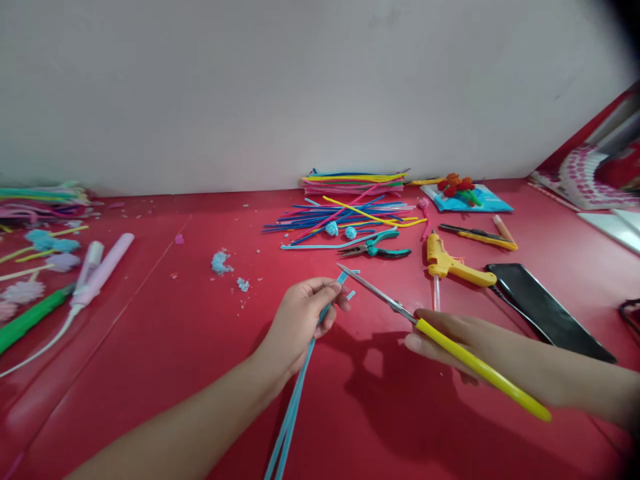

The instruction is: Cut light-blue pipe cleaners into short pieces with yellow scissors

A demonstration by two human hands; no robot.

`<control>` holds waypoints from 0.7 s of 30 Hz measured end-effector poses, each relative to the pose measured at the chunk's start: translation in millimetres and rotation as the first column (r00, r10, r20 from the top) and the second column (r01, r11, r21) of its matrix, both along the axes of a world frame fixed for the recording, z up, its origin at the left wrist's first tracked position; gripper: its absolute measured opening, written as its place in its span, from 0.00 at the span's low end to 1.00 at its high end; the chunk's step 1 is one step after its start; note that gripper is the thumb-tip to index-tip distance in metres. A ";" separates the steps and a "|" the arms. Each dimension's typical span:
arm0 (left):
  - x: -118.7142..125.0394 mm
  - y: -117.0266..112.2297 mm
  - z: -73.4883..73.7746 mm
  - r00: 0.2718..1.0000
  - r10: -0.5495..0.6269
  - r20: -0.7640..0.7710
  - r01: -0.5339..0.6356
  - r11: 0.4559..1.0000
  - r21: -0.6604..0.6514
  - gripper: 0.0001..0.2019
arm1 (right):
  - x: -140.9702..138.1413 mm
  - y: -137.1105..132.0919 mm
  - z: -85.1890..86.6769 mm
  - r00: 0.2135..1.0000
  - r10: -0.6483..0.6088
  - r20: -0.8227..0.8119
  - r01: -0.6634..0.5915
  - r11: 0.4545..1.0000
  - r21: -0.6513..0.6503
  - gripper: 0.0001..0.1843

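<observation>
Left hand point(300, 320) pinching blue pipe cleaners point(295, 400), right hand point(460, 343) working yellow-handled scissors point(380, 297) at their tips.

Far left, a pink tool point(103, 267) is lying on the red worktop point(175, 347). Left fingers are closing round the pipe cleaners near their top ends, and the strands are running down toward the person, over mid-worktop. Scissor blades are touching those ends, with a small blue offcut point(351, 294) lying just beside. Right fingers are gripping the yellow handle. Behind are a loose pipe-cleaner pile point(345, 215) and pliers point(377, 248). Further right are a yellow glue gun point(447, 263) and a black sheet point(545, 310).
</observation>
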State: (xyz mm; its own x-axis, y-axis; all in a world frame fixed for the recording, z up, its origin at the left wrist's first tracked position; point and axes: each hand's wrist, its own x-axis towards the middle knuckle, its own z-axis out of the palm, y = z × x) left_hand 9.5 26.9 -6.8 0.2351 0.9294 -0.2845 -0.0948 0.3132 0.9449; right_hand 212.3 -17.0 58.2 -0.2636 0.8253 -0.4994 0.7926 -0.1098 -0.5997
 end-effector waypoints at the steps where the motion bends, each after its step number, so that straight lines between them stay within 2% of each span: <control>1: -0.5 0.0 -0.1 1.000 0.015 0.003 -0.015 1.000 -0.002 0.09 | -2.7 0.9 1.5 1.000 -0.026 0.009 0.026 1.000 -0.017 0.23; 4: -2.3 0.6 0.2 0.998 0.056 0.012 -0.056 0.998 -0.003 0.09 | -5.9 3.9 0.1 0.990 -0.139 0.025 0.141 0.985 -0.099 0.22; 6: -2.8 1.1 0.5 0.998 0.064 0.016 -0.064 0.998 0.000 0.09 | -3.8 4.5 -4.4 0.987 -0.162 0.016 0.163 0.975 -0.149 0.22; 9: -1.7 1.2 0.1 0.999 0.049 0.014 -0.049 0.999 0.006 0.10 | -0.8 3.1 -10.1 0.998 -0.066 0.020 0.069 0.980 -0.185 0.24; 14: 0.9 -0.3 -3.5 1.000 -0.011 -0.004 0.011 1.000 0.023 0.09 | -8.0 2.5 -13.1 0.986 0.067 0.151 -0.054 0.995 -0.089 0.25; 21: -1.0 -0.3 -4.5 0.999 -0.038 -0.032 0.038 0.999 -0.008 0.09 | -4.8 6.1 -31.9 0.984 0.079 0.161 -0.081 0.997 0.003 0.29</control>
State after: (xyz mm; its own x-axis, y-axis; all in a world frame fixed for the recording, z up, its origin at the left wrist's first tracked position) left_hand 8.5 26.6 -11.4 0.2609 0.9177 -0.2996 -0.0521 0.3233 0.9449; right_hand 207.4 -10.9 26.3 -0.2456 0.8095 -0.5332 0.8848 -0.0375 -0.4644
